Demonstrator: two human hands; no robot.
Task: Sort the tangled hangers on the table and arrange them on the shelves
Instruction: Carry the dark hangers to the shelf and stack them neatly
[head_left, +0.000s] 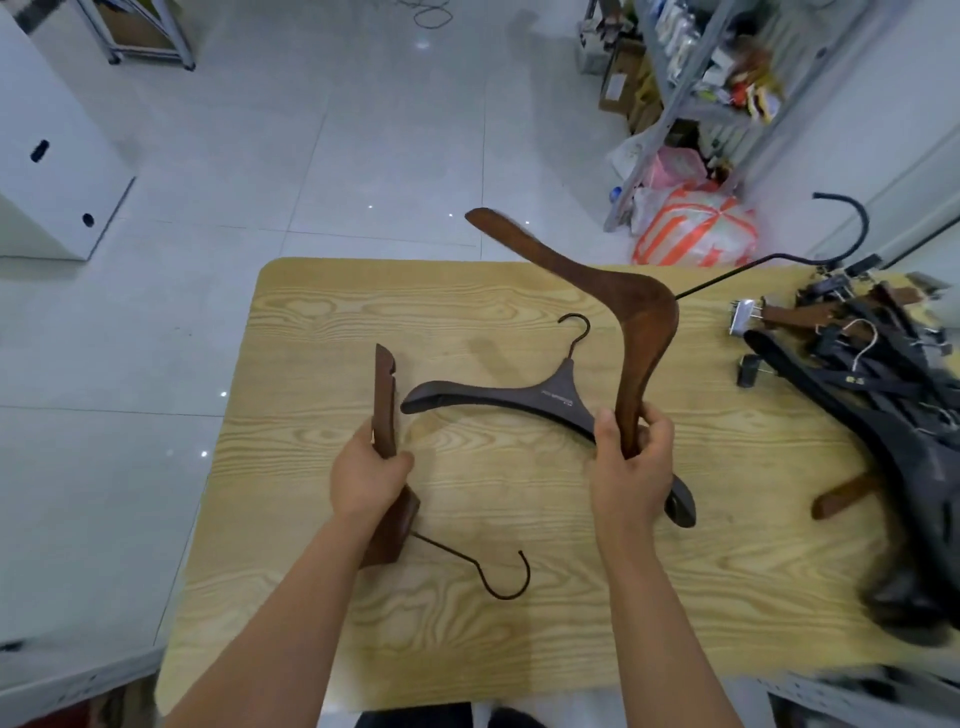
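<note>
No text can be read. The dark hanger (519, 400) bears a short line of pale print on its neck, just up and left of the right hand (631, 467), but the letters are too small to make out. Far beyond that hand, the cardboard boxes (621, 78) by the shelf (691, 104) carry pale labels, blurred past reading.

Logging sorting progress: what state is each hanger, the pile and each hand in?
Left hand: grips notched hanger.
Right hand: grips curved hanger.
Notched hanger: held on end, hook low.
Curved hanger: raised, tilted over table.
Dark hanger: flat on table.
Pile: tangled, at table's right.
</note>
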